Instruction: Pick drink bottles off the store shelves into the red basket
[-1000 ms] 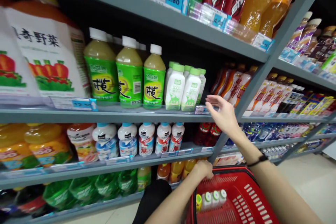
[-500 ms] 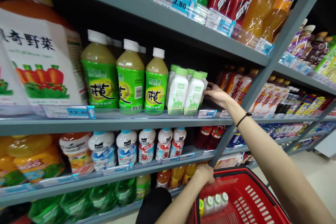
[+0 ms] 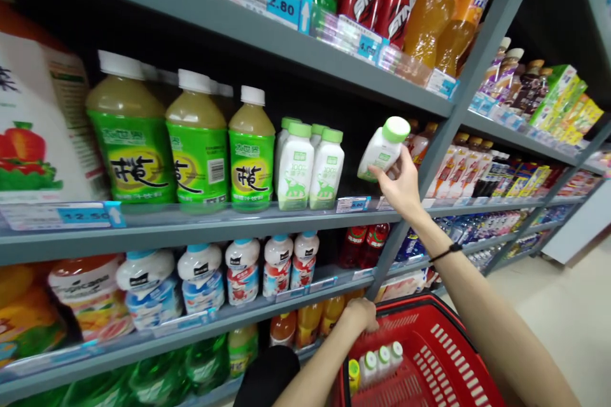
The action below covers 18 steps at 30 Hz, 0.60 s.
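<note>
Two bare hands in view. Nearest, lower right: a red plastic basket (image 3: 415, 331), slotted walls, dark rim. Four small bottles (image 3: 383, 362) inside, three with white tops, one yellow. Left hand (image 3: 361, 315) at the basket's upper left corner, fingers curled closed over the rim, fingertips hidden. A knee (image 3: 270, 375) in black cloth beside it, bottom of frame.

Right arm crosses from the lower right, thin black band (image 3: 446, 254) at the wrist. Right hand (image 3: 401, 181), right of centre, is closed about a white bottle (image 3: 379, 151): smooth, squarish body, round green cap. Thumb lies across its lower front; the other fingers go behind its right side, mostly hidden. Bottle tilted, cap toward upper right, base lower left, in front of the shelf gap.

Matching bottles (image 3: 327, 168) stand upright to its left, well apart from the fingers; a price tag (image 3: 353, 205) on the lip between. Further left: three green-labelled bottles (image 3: 251, 156), rounded, white-capped; then a large carrot-printed jug (image 3: 52, 127), cut by the frame.

Row beneath: blue-capped white bottles (image 3: 243, 270), narrow-waisted. Grey shelf post (image 3: 482, 57) slants just beside the right hand, dividing the bays. Beyond it, upper right, cartons and bottles recede; pale floor (image 3: 544, 286) farther off.
</note>
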Each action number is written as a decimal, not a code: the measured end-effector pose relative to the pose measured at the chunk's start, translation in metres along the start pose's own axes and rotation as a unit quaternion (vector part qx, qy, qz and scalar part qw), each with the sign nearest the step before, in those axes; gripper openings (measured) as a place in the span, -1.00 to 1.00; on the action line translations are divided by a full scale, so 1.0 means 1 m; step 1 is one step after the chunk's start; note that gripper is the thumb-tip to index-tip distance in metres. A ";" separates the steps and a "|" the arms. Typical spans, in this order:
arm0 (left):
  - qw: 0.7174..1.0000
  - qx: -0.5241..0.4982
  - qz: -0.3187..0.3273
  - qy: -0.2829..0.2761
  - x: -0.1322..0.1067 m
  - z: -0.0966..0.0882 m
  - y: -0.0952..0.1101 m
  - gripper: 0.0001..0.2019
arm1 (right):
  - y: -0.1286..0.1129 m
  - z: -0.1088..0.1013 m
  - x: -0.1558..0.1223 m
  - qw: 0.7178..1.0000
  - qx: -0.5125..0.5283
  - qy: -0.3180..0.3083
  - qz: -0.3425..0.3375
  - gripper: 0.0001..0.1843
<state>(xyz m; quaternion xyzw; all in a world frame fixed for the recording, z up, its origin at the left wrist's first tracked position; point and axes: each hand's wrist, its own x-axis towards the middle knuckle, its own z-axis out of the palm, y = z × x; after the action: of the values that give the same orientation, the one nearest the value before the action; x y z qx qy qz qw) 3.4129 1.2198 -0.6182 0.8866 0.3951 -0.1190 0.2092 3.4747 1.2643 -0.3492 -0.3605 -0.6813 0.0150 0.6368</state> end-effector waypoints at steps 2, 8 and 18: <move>1.000 -0.014 0.006 -0.002 -0.003 -0.004 -0.002 -0.59 | -0.018 -0.021 -0.023 0.997 -0.010 0.035 -0.064 -0.32; 0.978 -0.129 0.159 0.040 -0.010 -0.032 -0.001 -0.66 | -0.055 -0.089 -0.135 0.997 -0.023 0.068 0.027 -0.48; 0.732 -0.532 0.371 0.209 -0.067 -0.081 0.072 -0.42 | -0.012 -0.131 -0.250 0.973 0.002 0.055 0.223 -0.43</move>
<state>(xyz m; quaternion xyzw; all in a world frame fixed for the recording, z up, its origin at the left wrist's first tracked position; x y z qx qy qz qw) 3.4263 1.1703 -0.5014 0.7094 0.0675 0.3857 0.5860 3.5664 1.0700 -0.5326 -0.5020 -0.5480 0.1381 0.6547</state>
